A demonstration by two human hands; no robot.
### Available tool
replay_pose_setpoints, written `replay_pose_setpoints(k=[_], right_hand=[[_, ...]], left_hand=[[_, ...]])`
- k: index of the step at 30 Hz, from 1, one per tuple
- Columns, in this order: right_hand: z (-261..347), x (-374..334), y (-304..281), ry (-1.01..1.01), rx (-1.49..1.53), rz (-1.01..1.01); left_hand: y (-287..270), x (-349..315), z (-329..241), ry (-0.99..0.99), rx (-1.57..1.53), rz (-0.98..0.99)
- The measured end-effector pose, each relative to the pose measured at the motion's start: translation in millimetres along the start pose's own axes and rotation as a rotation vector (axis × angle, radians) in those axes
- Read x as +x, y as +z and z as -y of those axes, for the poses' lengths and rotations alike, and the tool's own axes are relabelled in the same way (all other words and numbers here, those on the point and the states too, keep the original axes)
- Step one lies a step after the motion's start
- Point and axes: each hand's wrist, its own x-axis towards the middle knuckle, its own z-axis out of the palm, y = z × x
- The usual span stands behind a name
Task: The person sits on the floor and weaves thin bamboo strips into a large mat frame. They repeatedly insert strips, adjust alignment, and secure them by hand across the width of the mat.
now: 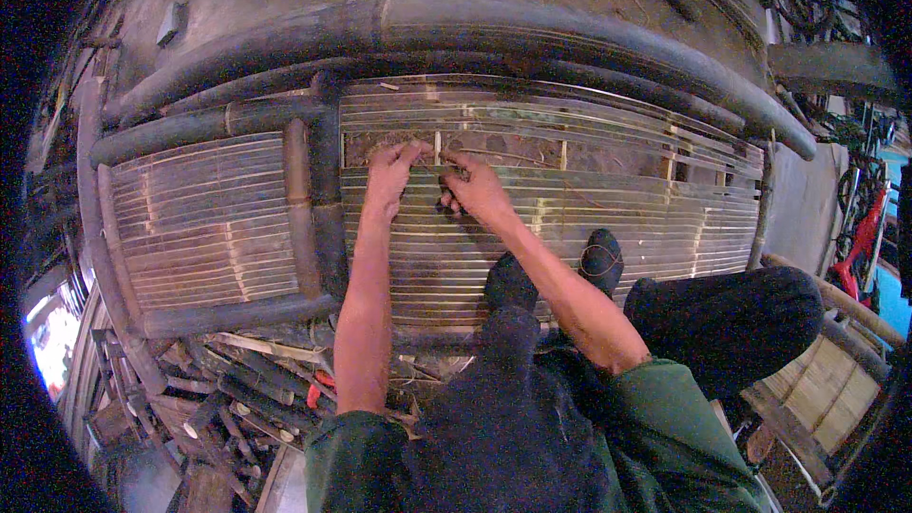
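Note:
Both my hands work over a gap in the slats of a bamboo bench (pixel 437 256), beside a narrow pale crosspiece (pixel 438 146). My left hand (pixel 389 176) is left of the crosspiece, its thumb and fingertips pinched together. Opposite it, my right hand (pixel 478 192) bends its fingers in toward the same spot, also pinching. What the fingertips hold is too small to make out. A dark patch shows under the right hand's curled fingers. Thin strands (pixel 579 192) lie on the slats to the right.
Thick bamboo poles (pixel 456 24) run along the bench's far side. A smaller slatted section (pixel 204 228) adjoins on the left. My dark-clothed knee (pixel 731 313) and foot (pixel 601 261) rest at right. Cut bamboo pieces (pixel 228 418) are piled at lower left.

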Motion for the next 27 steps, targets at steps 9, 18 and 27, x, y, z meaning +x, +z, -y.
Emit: replay_pose_setpoints(k=[9,18,27], right_hand=[[28.7,-26.7,-6.2,-0.448,-0.686,-0.617],[52.9,-24.9,-36.6,-0.484,-1.136,0.167],[184.1,-104.2,-114.2,-0.59,-1.111,-0.029]], left_hand=[[-8.0,-7.2,-3.5,0.048,0.31,-0.026],[-1.5,-49.9,-34.8,0.519,0.987,0.152],[3.2,-31.8,-4.2,0.544,1.21,-0.129]])
